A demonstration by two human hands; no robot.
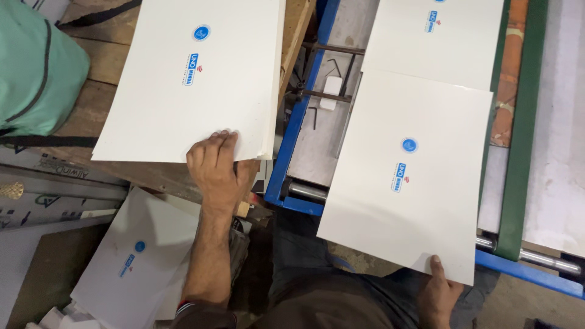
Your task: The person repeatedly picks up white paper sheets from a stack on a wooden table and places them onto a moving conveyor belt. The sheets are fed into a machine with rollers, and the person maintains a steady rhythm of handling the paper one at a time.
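My left hand (216, 167) rests palm down on the near edge of a stack of white printed sheets (195, 79) lying on a wooden bench, fingers on the top sheet. My right hand (440, 291) pinches the near corner of a single white sheet (405, 201) with a blue round mark and blue print. That sheet lies slanted over the blue-framed machine bed (292, 146), overhanging its near edge. Another white sheet (436, 36) lies farther along the bed, partly under the one I hold.
A metal roller (308, 191) runs along the near end of the bed. A green belt (518, 140) borders it on the right. More white sheets (131, 256) lie on the floor at lower left. A green bag (36, 67) sits at far left.
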